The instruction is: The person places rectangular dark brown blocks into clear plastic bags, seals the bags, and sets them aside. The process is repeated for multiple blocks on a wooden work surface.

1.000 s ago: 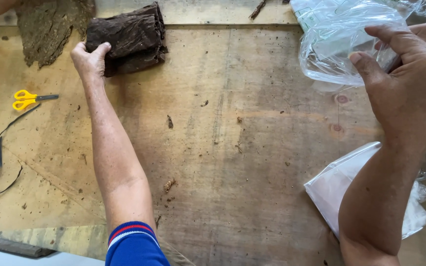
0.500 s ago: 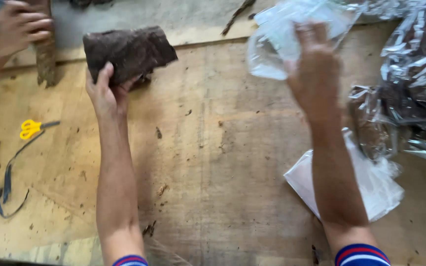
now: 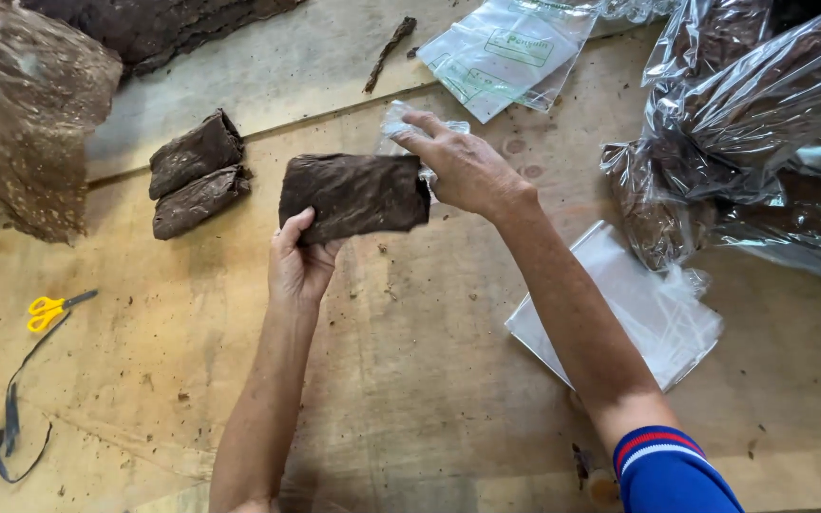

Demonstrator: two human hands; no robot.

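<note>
Observed at the wooden worktable (image 3: 410, 399): the left hand (image 3: 298, 266) grips the near-left corner of a folded bundle of dark brown leaf (image 3: 355, 195), fingers curled under and thumb on top. The bundle is raised off the table at mid-board. Half a second ago it lay at the far edge, at about 11 o'clock from the table's middle, with the hand only reaching it; it has since been lifted and brought toward the centre.

The right hand (image 3: 463, 169) has come across from the 1 o'clock side and now meets the bundle's right end, fingers closed on a small clear plastic bag (image 3: 401, 128) that shows crumpled just behind the bundle. Whether the bag's mouth is open cannot be told.

My judgement: bundle and bag are now together, so bagging is the step in hand.

Elsewhere: two more folded bundles (image 3: 197, 173) lie at 10 o'clock, filled bags (image 3: 762, 123) at 2 o'clock, flat empty bags (image 3: 620, 304) at 4 o'clock, yellow scissors (image 3: 49, 309) at 9 o'clock.
</note>
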